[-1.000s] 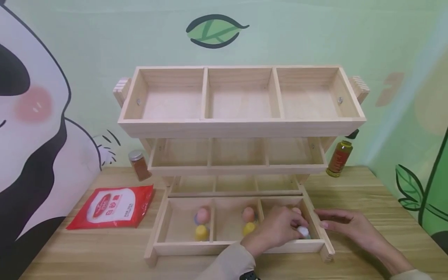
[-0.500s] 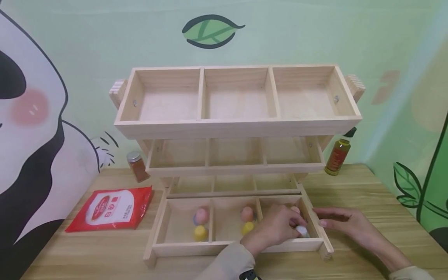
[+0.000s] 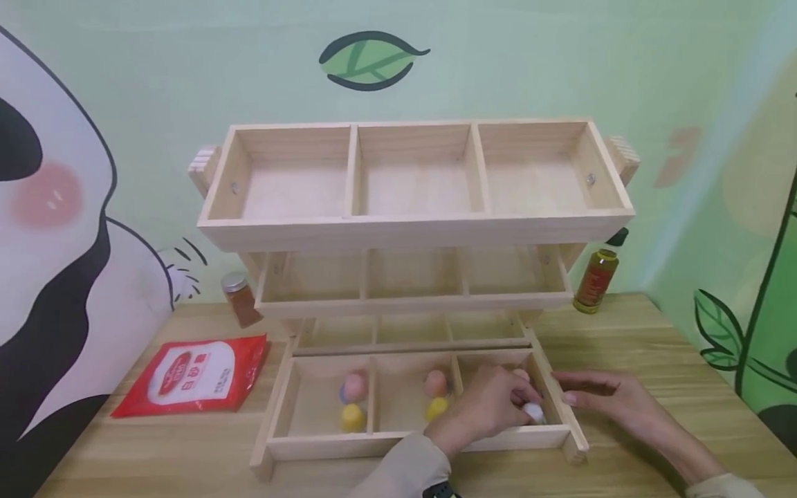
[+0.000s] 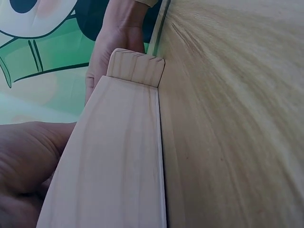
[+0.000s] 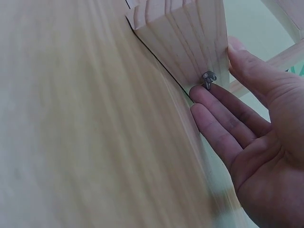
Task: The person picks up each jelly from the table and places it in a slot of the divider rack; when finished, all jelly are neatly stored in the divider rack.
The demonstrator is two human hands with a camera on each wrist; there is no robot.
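My left hand (image 3: 492,404) reaches into the right compartment of the wooden box's bottom tray (image 3: 324,448). Its fingers are curled, and the tips meet a small white round-topped piece (image 3: 533,413) near the front wall. A pink ball-like piece (image 3: 521,374) shows just behind those fingers. My right hand (image 3: 616,401) lies against the tray's right outer side. In the right wrist view its fingers (image 5: 218,128) are extended, touching the wood beside a metal bolt (image 5: 208,78). The left wrist view shows my left hand (image 4: 31,166) mostly hidden behind the front wall.
Pink (image 3: 355,386) and yellow pieces (image 3: 353,418) sit in the left compartment; similar ones sit in the middle. Upper trays (image 3: 411,232) overhang behind. A red-and-white bag (image 3: 193,377) and spice jar (image 3: 241,301) are left; an oil bottle (image 3: 596,277) stands right.
The whole view shifts slightly, with the scene sliding left. Both hands keep nearly the same place against the tray, and the left stays at the white piece.
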